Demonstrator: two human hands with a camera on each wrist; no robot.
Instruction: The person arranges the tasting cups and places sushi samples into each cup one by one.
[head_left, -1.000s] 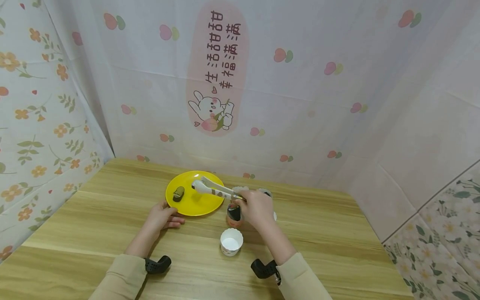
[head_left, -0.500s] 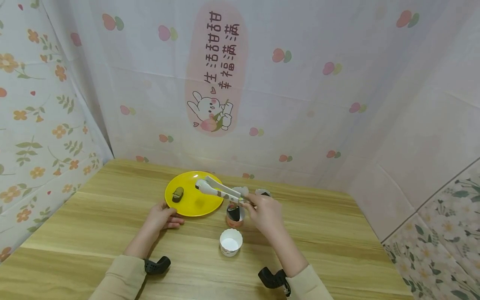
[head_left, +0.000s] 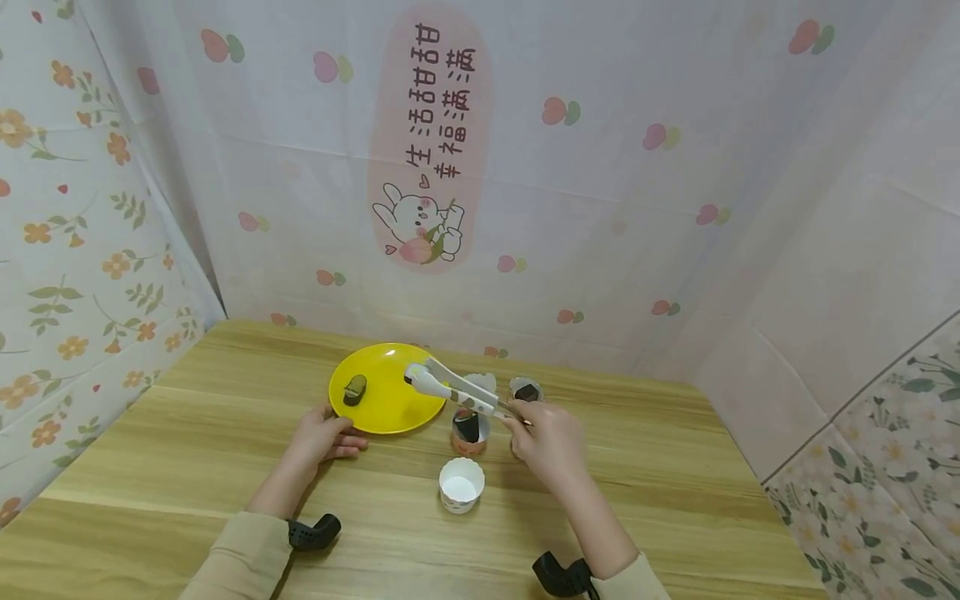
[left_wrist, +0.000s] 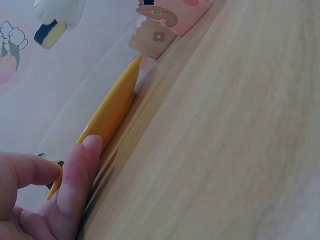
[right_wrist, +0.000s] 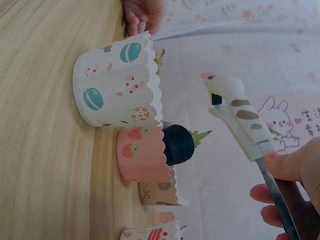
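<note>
My left hand (head_left: 318, 437) pinches the near left rim of a yellow plate (head_left: 401, 412), thumb above and fingers beneath in the left wrist view. A green-topped, dark-sided sushi-like piece (head_left: 355, 389) lies on the plate's left side. My right hand (head_left: 551, 437) grips white paw-like tongs (head_left: 450, 392) with brown spots by their metal handles, pointing left over the plate's right rim. Between the tongs' tips is a small dark-and-yellow piece (left_wrist: 50, 35), raised above the table. A white paper cup (head_left: 459, 493) with a scalloped rim stands nearest, showing a bare white inside.
Behind it stands a pink strawberry-print cup (right_wrist: 142, 155) holding a dark roll (right_wrist: 178, 144). Farther back are a brown cup (right_wrist: 157, 194) and another cup (right_wrist: 150, 233) with red print. A patterned curtain (head_left: 600, 250) closes off the wooden table's (head_left: 675, 500) far side.
My right hand has moved right and slightly toward me with the tongs, whose tips shifted from mid-plate toward its right rim. The left hand stays at the plate.
</note>
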